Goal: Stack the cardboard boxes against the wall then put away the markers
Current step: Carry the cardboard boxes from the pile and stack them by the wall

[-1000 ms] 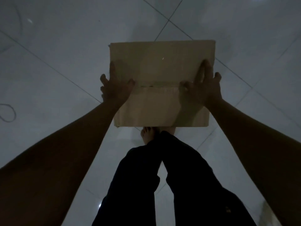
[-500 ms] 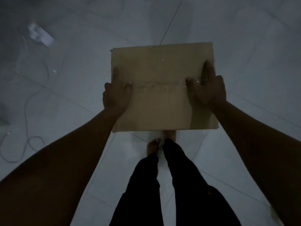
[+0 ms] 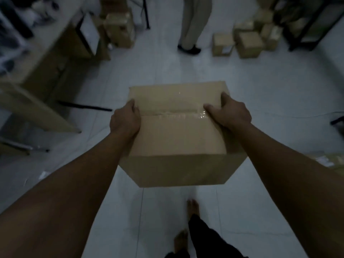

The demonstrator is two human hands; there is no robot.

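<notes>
I hold a taped brown cardboard box (image 3: 176, 135) in the air in front of me, above the white tiled floor. My left hand (image 3: 124, 121) grips its left side with the thumb on top. My right hand (image 3: 229, 113) grips the right side near the tape seam. More cardboard boxes stand on the floor at the back right (image 3: 247, 41) and back middle (image 3: 119, 27). No markers are visible.
Another person's legs (image 3: 193, 25) stand at the back middle. A wooden desk (image 3: 50, 58) with a flat cardboard sheet (image 3: 33, 110) fills the left. A dark rack (image 3: 314, 23) is at the back right. My bare feet (image 3: 192, 207) are below the box.
My view has lifted from the floor to the room. The box stays in both hands and is now raised and tipped so its near side shows.
</notes>
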